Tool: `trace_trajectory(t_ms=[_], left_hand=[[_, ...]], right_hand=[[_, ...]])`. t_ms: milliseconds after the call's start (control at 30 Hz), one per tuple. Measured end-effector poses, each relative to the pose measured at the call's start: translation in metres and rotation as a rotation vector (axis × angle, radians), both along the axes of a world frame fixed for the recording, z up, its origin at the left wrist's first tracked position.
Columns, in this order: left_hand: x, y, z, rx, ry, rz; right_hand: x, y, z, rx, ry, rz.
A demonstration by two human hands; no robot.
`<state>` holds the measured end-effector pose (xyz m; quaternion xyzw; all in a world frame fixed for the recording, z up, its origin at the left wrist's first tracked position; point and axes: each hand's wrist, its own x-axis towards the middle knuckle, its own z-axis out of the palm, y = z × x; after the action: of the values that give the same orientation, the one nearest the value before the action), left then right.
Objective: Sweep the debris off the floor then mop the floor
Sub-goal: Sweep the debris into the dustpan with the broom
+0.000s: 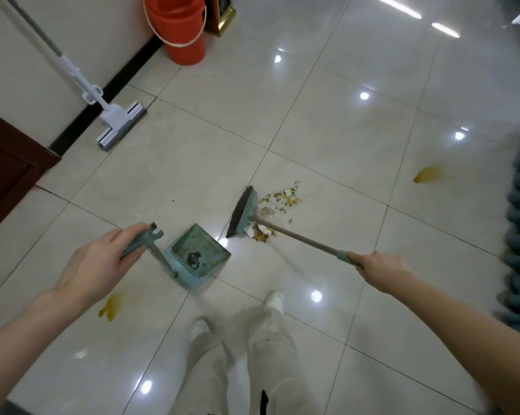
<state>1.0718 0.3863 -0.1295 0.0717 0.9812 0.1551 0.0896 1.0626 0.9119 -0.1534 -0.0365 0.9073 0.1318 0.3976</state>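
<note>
I am holding the teal plastic long-handled dustpan (197,259) with my left hand (103,265), fingers and thumb curling round the teal grip at the top of its stem. The stem is slanting down and to the right from my hand to the pan, which is sitting on the glossy pale tiled floor (327,121) just ahead of my feet, its open mouth pointing up and right. My right hand (381,269) is wrapping tightly round the end of the teal-headed broom (243,212), just behind the teal collar on its thin brown pole. The pole's long axis is running from my fist at lower right up and left to the head, whose dark bristles are facing left toward the pan. The scattered yellow and grey debris (279,202) is lying on the pole side of the head, touching it. A white sponge mop (121,121) is leaning by the wall, near a red plastic bucket (178,28).
</note>
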Motion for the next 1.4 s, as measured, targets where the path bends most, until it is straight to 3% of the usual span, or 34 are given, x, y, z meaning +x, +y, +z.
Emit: trace_trajectory(t_ms=[200, 500, 667, 933, 1067, 1400], left_hand=[[-0.027, 0.026, -0.005, 0.006, 0.002, -0.014], [-0.046, 0.036, 0.008, 0.05, 0.086, -0.078], [-0.059, 0.023, 0.02, 0.085, 0.104, -0.12], [-0.059, 0.013, 0.017, 0.112, 0.102, -0.22], [-0.051, 0.007, 0.008, 0.125, 0.088, -0.235], [-0.017, 0.006, -0.009, 0.126, 0.101, -0.328]], right_hand=[[-0.002, 0.065, 0.029, 0.059, 0.009, -0.029], [0.024, 0.061, 0.054, -0.179, 0.135, -0.324], [0.015, 0.012, 0.04, -0.306, 0.233, -0.559], [-0.041, -0.107, -0.038, -0.392, 0.337, -0.838], [-0.041, -0.152, -0.061, -0.413, 0.286, -1.048], [0.055, -0.225, -0.05, -0.385, 0.134, -1.117]])
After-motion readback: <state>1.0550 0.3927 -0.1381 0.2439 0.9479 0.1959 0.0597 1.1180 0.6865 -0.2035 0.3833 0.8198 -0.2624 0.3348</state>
